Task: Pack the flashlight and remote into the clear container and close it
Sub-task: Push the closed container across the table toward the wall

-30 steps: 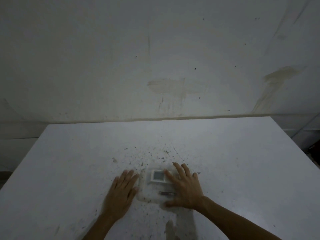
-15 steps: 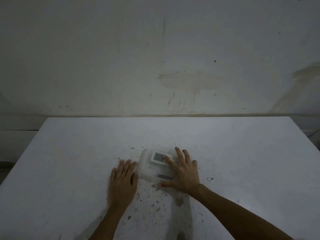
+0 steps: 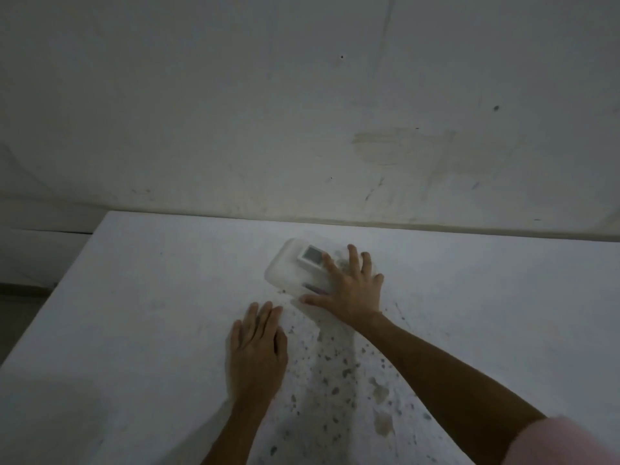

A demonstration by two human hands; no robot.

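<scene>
Left hand (image 3: 256,352) lies flat on the white table (image 3: 141,297), fingers together, holding nothing. Farther off, right hand (image 3: 349,288) presses flat — fingers spread — on the clear container (image 3: 285,271), the remote (image 3: 310,256) visible inside; flashlight indistinct.

My bench (image 3: 167,297) was white, peppered with dark specks near my arms. The clear container (image 3: 288,270) looked milky, showing a white remote (image 3: 310,258) with a grey screen. My sleeve (image 3: 563,441) was pale pink.
</scene>
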